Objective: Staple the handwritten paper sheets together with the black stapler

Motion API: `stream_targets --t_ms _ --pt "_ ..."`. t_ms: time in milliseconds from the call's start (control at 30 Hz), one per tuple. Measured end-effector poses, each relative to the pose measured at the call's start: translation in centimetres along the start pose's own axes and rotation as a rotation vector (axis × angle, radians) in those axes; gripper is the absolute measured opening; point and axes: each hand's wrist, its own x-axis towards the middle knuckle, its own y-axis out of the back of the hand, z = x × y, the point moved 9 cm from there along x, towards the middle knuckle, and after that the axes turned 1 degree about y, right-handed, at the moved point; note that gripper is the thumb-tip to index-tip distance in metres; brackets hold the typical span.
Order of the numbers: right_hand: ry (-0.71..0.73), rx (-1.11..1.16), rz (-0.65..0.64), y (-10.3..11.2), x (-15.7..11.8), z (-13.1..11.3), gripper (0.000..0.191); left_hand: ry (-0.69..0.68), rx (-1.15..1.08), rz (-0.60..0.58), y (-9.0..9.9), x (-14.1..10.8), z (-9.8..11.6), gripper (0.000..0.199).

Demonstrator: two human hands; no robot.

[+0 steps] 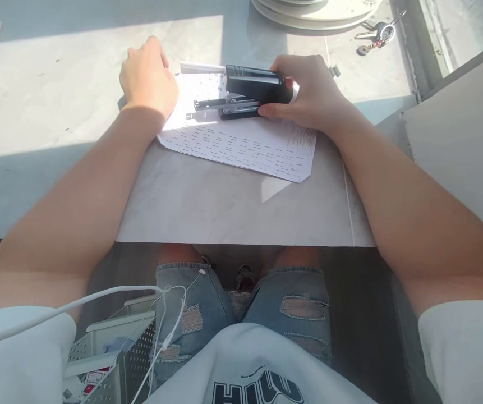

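Several printed white sheets (241, 143) lie on the pale marbled table. Over their upper part, my right hand (308, 92) grips a black stapler-like object (258, 84) between thumb and fingers. Dark pens (214, 104) lie beside and below it, close to my thumb; whether I hold them too is unclear. My left hand (148, 78) is closed at the upper left corner of the sheets, its fingers curled. A white stick-like object (201, 68) runs between that hand and the black object; its left end is near my fingers, and the grip is hidden.
Stacked white plates (317, 23) stand at the back, with keys (382, 35) to their right. A white panel (464, 134) rises at the right. Below the table edge (241, 243) are my legs, a white cable (115, 290) and a perforated basket (134, 348) at the left.
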Motion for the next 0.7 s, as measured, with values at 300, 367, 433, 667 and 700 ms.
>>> stream_targets --t_ms 300,367,433,667,700 --pt "-0.045 -0.013 -0.011 -0.1 0.0 0.4 0.036 -0.043 -0.082 0.002 0.1 -0.2 0.3 0.024" --pt "-0.007 0.006 -0.004 0.0 0.1 0.1 0.033 -0.03 -0.059 0.018 0.2 -0.2 0.2 0.024" --pt "0.013 0.015 -0.002 0.0 0.1 0.1 0.032 -0.034 -0.031 0.047 0.4 -0.1 0.3 0.02" --pt "0.058 0.018 0.004 0.0 0.1 -0.3 0.032 -0.084 -0.071 0.092 0.9 0.1 0.9 0.026" --pt "0.054 0.008 0.0 0.0 0.1 -0.3 0.033 -0.099 -0.118 0.126 1.2 0.1 1.1 0.028"
